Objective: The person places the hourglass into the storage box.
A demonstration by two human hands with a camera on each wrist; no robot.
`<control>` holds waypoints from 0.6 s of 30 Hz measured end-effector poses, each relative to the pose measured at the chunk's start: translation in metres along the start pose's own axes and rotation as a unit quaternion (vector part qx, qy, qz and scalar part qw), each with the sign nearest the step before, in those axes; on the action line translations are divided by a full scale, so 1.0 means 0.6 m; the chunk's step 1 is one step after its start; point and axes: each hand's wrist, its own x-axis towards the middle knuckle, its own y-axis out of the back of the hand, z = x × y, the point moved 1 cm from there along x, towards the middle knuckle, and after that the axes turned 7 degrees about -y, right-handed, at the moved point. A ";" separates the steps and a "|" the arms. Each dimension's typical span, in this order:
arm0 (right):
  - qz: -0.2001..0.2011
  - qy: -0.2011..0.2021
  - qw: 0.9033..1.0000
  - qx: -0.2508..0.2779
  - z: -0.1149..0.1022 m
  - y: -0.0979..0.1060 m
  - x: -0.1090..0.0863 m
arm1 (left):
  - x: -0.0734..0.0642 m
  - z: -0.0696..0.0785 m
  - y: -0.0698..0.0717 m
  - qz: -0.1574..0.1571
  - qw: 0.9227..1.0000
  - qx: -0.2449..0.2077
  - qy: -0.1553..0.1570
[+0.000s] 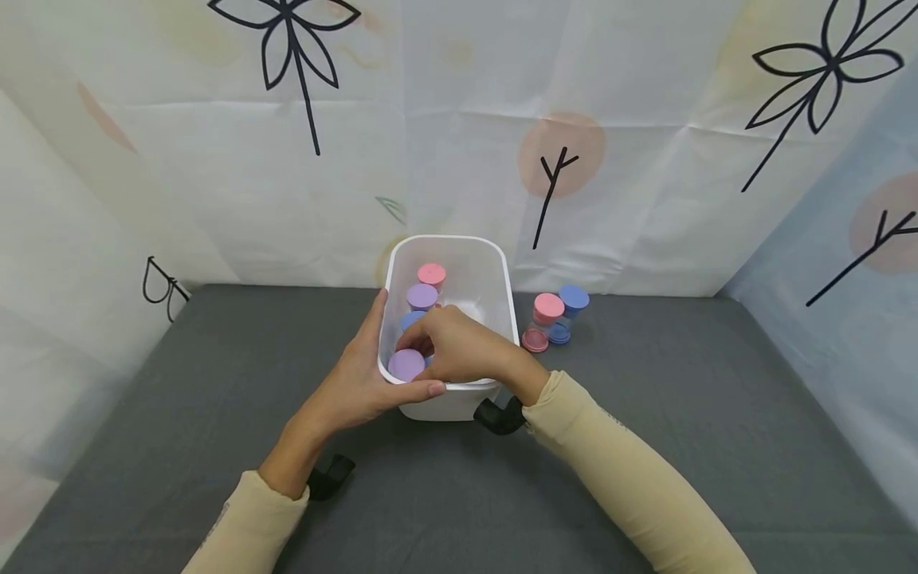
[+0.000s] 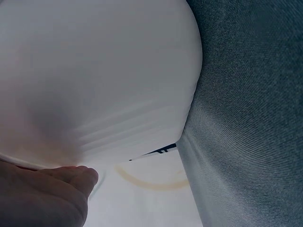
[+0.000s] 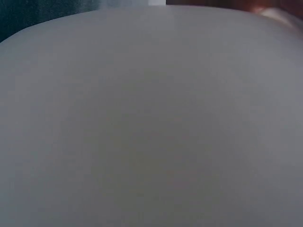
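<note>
A white plastic bin (image 1: 459,405) stands on the grey cloth. My left hand (image 1: 358,387) holds it at the near left corner, thumb along the front rim and fingers against the left wall; the left wrist view shows those fingers (image 2: 71,182) by the wall. Inside, my right hand (image 1: 459,347) has its fingers curled at a purple-capped sand timer (image 1: 406,365), apparently pinching it; the palm hides much of the grip. Behind it along the left wall are a blue cap (image 1: 412,320), another purple cap (image 1: 421,296) and a pink cap (image 1: 432,275). Bin wall fills the right wrist view.
Right of the bin, a pink sand timer (image 1: 548,308) and a blue one (image 1: 573,300) stand close together on the grey cloth (image 1: 645,383). A patterned white curtain (image 1: 459,159) hangs behind the table. Dark wrist mounts (image 1: 498,416) sit under both wrists.
</note>
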 end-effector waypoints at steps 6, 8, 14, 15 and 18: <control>0.017 0.001 0.999 -0.031 -0.002 -0.003 -0.003 | 0.001 0.001 -0.002 0.001 1.000 -0.007 -0.003; 0.020 0.000 0.999 -0.036 -0.003 -0.003 -0.003 | 0.001 0.002 -0.002 0.000 1.000 -0.007 -0.004; 0.027 -0.013 0.998 -0.060 -0.006 -0.005 -0.003 | 0.002 0.001 -0.002 -0.002 1.000 -0.014 -0.012; 0.030 -0.015 0.997 -0.066 -0.007 -0.005 -0.003 | 0.003 0.001 -0.002 -0.002 1.000 -0.016 -0.015; 0.043 -0.016 0.995 -0.084 -0.008 -0.004 -0.006 | 0.003 0.001 -0.002 -0.003 1.000 -0.020 -0.016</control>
